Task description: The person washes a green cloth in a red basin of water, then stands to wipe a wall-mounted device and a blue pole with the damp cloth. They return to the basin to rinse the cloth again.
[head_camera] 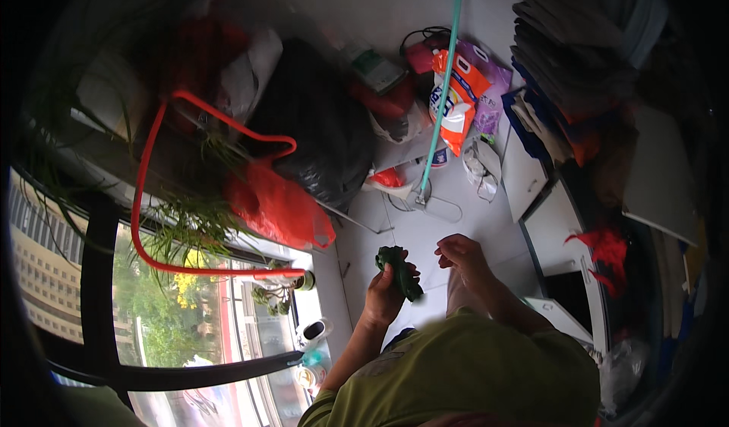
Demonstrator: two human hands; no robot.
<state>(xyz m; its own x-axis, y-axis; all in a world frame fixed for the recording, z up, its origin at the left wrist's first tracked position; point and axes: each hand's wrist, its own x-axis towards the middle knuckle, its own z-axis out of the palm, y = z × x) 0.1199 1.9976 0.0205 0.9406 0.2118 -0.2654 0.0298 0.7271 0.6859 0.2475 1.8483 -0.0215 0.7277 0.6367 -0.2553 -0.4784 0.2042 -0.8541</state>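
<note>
A crumpled dark green piece of cloth or thin plastic (401,273) is bunched up in my left hand (386,299), with the thumb on its near side and the fingertips showing along its right edge. To the right of it is my right hand (462,259), raised, its fingers loosely bent and apart from the green bundle. I see nothing between those fingers, though part of the palm is turned away. Both hands are in front of my body, above a light tiled floor (364,210).
A teal pole (447,94) with a wire end stands ahead. Beyond are an orange detergent bag (458,108) and a black plastic bag (327,136). Left are a red plastic bag (279,205), plants (191,222) and a window; right, open cabinet doors (524,182) and folded clothes (564,45).
</note>
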